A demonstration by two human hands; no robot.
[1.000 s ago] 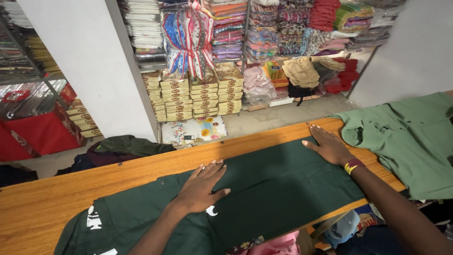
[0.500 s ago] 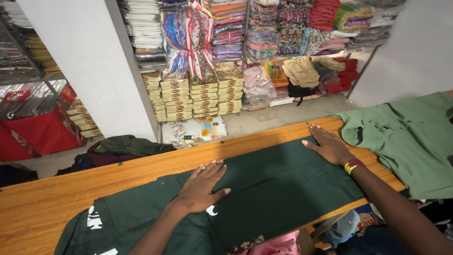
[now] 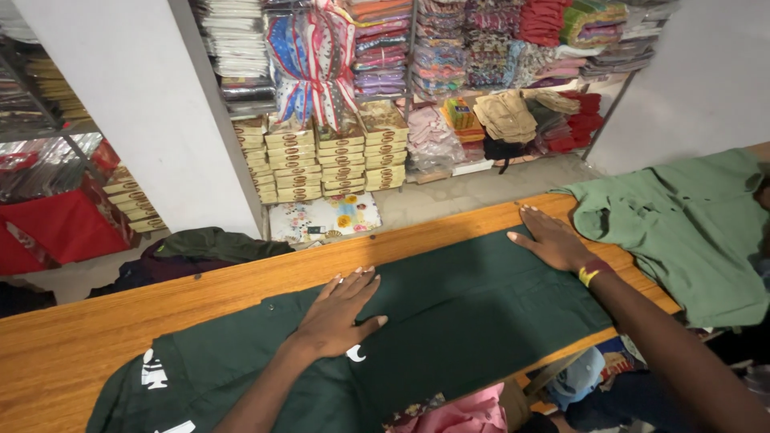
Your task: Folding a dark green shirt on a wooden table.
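both hands, left hand (image 3: 341, 313) and right hand (image 3: 553, 239), lie flat and spread on the dark green garment (image 3: 449, 313) across the wooden counter (image 3: 72, 345); it looks soft, light and limp, best gripped at its edges.

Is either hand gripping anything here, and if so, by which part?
Nothing is gripped. The left hand and right hand lie flat, palms down, on the dark green garment spread over the wooden counter.

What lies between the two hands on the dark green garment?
In the head view, only smooth dark green garment lies between the left hand and right hand; nothing rests on it.
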